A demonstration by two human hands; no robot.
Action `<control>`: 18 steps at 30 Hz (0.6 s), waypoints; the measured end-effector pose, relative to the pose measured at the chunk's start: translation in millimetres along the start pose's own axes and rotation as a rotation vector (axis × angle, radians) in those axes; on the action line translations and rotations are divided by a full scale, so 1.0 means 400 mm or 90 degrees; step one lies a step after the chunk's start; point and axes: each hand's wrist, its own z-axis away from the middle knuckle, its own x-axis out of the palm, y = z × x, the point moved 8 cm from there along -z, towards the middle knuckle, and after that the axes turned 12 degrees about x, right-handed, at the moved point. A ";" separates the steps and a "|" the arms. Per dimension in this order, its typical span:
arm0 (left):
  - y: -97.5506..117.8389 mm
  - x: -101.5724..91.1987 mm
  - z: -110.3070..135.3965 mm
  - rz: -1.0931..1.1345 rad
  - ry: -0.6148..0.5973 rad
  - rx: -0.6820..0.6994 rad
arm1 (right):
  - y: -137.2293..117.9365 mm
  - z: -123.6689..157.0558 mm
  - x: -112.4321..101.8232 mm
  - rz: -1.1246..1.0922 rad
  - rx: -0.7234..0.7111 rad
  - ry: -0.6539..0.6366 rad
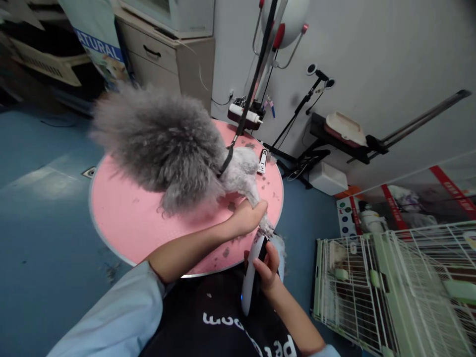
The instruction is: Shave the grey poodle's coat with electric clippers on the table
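Observation:
A fluffy grey dog [167, 141] stands on a round pink grooming table [122, 218], tethered by a black leash [247, 99] and collar. My left hand [250, 215] is closed around the dog's shaved leg [248, 186] near the paw. My right hand [267, 270] grips a white electric clipper [252, 272], its head pointing up at the paw [267, 227] by the table's front right edge. Clipped hair lies scattered on the pink surface.
A second white clipper [262, 162] lies on the table's far side. A green and white wire cage [394, 287] stands at the right. A cabinet with drawers [167, 57] and a stand with a dryer [284, 22] are behind. The floor [44, 198] is blue.

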 end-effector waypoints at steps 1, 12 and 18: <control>-0.001 0.000 0.001 0.004 0.001 0.000 | -0.005 -0.011 0.004 -0.007 -0.009 -0.004; 0.004 -0.002 0.004 0.014 -0.015 0.009 | -0.006 0.004 0.028 -0.023 0.000 -0.008; -0.018 -0.033 -0.012 -0.079 -0.065 0.064 | 0.004 -0.068 0.023 -0.222 0.197 -0.075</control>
